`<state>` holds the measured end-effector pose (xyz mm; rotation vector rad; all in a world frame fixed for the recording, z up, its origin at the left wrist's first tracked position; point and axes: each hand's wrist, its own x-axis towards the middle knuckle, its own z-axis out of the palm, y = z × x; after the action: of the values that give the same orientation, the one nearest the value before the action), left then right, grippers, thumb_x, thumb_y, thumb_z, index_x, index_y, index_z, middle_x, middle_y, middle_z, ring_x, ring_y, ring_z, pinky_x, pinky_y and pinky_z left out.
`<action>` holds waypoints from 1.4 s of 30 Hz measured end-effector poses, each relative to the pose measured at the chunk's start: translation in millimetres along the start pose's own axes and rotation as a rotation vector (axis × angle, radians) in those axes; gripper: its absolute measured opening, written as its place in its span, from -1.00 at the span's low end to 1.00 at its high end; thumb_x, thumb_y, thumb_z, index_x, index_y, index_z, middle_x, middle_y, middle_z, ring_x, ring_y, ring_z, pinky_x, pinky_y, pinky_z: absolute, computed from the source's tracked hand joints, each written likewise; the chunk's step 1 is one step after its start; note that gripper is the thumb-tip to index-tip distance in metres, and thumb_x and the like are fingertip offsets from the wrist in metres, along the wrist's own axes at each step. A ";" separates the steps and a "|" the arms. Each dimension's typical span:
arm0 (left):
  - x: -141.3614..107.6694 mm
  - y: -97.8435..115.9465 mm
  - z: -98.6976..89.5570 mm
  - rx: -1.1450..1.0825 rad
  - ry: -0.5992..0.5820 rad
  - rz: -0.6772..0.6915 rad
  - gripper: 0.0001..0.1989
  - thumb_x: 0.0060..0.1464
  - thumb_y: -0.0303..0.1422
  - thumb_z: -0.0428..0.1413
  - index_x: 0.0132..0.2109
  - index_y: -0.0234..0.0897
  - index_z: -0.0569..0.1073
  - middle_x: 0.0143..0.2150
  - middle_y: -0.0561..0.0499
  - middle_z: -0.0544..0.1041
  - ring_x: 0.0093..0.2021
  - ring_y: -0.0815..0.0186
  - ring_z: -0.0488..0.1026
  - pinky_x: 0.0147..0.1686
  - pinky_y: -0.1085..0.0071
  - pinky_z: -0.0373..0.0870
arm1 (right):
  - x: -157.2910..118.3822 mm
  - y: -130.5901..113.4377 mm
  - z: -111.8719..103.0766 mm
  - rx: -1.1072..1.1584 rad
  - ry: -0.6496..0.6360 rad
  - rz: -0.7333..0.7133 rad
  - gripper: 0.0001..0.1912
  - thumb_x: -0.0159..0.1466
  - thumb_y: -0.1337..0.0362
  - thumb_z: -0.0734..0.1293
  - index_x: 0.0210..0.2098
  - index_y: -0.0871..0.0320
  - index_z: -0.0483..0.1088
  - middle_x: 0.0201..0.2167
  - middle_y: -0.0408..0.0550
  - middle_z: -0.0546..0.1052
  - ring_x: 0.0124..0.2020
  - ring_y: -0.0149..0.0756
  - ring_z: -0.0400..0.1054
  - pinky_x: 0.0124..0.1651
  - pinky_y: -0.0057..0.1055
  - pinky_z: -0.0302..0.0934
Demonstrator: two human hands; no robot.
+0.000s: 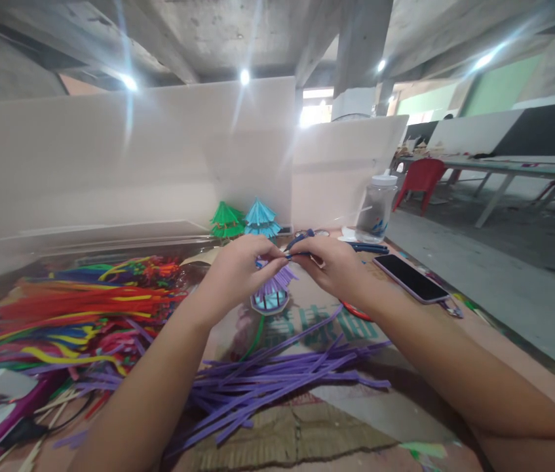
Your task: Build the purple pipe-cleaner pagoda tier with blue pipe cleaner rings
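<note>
My left hand (245, 269) and my right hand (329, 262) meet at the middle, fingertips almost touching. Thumb and forefinger of both hands pinch a small blue piece (287, 257), perhaps a strip; the fingers hide most of it. Just below them is a small model with a purple fringed roof (277, 280) and a pale blue base (270, 301) with dark posts. My left hand covers part of this model. Behind the hands stand a green tiered paper model (227, 219) and a light blue one (260, 217). Purple strips (277, 383) lie loosely between my forearms.
Coloured strips (95, 298) heap up at the left, near a magenta device (16, 413) with a cord. On the right lie a phone (411, 278), a dark blue-handled tool (370, 248) and a clear bottle (378, 210). White panels (159, 157) close off the back.
</note>
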<state>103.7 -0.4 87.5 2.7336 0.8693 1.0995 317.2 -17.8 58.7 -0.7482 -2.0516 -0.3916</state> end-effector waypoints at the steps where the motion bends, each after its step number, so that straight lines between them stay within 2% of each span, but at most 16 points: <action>1: -0.3 -0.5 -2.3 -0.010 -0.010 -0.010 -0.88 0.19 -0.33 0.18 -0.28 -0.26 0.56 -0.31 0.03 0.60 -0.24 0.26 0.50 -0.22 0.36 0.32 | -0.2 -0.5 0.2 0.029 -0.003 0.013 -0.91 0.36 0.39 0.31 -0.19 0.18 0.47 -0.31 -0.03 0.62 -0.32 -0.29 0.47 -0.26 -0.39 0.24; 5: -0.3 -6.6 -13.2 -0.047 -0.021 -0.026 -0.84 0.22 -0.30 0.14 -0.26 -0.25 0.58 -0.30 0.03 0.60 -0.23 0.28 0.51 -0.22 0.38 0.34 | 1.7 3.7 1.6 0.150 -0.028 0.054 -0.88 0.36 0.43 0.29 -0.19 0.17 0.48 -0.29 -0.03 0.60 -0.28 -0.31 0.45 -0.23 -0.40 0.26; 10: 0.7 -25.3 -24.4 -0.015 0.093 -0.089 -0.80 0.25 -0.30 0.11 -0.18 -0.28 0.60 -0.21 -0.02 0.60 -0.16 0.25 0.52 -0.08 0.33 0.37 | 13.2 24.1 15.3 0.237 -0.134 0.135 -0.85 0.35 0.43 0.30 -0.21 0.13 0.51 -0.28 -0.03 0.54 -0.26 -0.30 0.41 -0.24 -0.38 0.24; 14: 2.3 -43.8 -23.1 0.048 0.016 -0.123 -0.85 0.19 -0.35 0.16 -0.19 -0.27 0.62 -0.19 -0.04 0.60 -0.11 0.20 0.51 -0.04 0.28 0.38 | 23.3 37.7 33.1 0.296 -0.271 0.118 -0.82 0.35 0.43 0.29 -0.20 0.14 0.54 -0.26 -0.03 0.48 -0.25 -0.30 0.38 -0.26 -0.39 0.23; 21: 6.5 -62.6 -9.0 0.145 -0.146 -0.085 -0.88 0.17 -0.38 0.18 -0.21 -0.23 0.64 -0.19 -0.03 0.61 -0.12 0.19 0.51 -0.04 0.26 0.38 | 20.3 43.6 48.4 0.352 -0.259 0.119 -0.83 0.33 0.43 0.30 -0.22 0.12 0.54 -0.28 -0.07 0.42 -0.26 -0.33 0.36 -0.24 -0.41 0.24; 26: 7.1 -65.0 -5.5 0.175 -0.177 -0.086 -0.85 0.17 -0.37 0.16 -0.20 -0.24 0.64 -0.15 -0.07 0.61 -0.09 0.16 0.50 -0.02 0.22 0.39 | 19.4 41.8 48.7 0.358 -0.225 0.119 -0.82 0.35 0.43 0.28 -0.21 0.12 0.53 -0.27 -0.05 0.44 -0.24 -0.31 0.37 -0.21 -0.38 0.27; 34: 7.6 -60.8 -5.6 0.176 -0.207 -0.099 -0.85 0.17 -0.37 0.16 -0.20 -0.24 0.64 -0.16 -0.06 0.61 -0.12 0.18 0.51 -0.06 0.25 0.40 | 18.5 40.9 50.0 0.338 -0.249 0.106 -0.80 0.36 0.42 0.27 -0.21 0.12 0.54 -0.26 -0.04 0.44 -0.22 -0.28 0.39 -0.18 -0.34 0.28; 42: 6.7 -59.4 -6.2 0.155 -0.184 -0.077 -0.85 0.19 -0.36 0.17 -0.20 -0.25 0.65 -0.14 -0.08 0.60 -0.09 0.16 0.49 -0.04 0.24 0.38 | 17.9 39.8 49.5 0.334 -0.254 0.082 -0.81 0.35 0.45 0.27 -0.19 0.14 0.53 -0.27 -0.04 0.43 -0.22 -0.30 0.38 -0.18 -0.36 0.28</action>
<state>75.2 52.0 80.6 2.8394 1.0611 0.7835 303.4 45.4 46.0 -0.6992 -2.2379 0.0992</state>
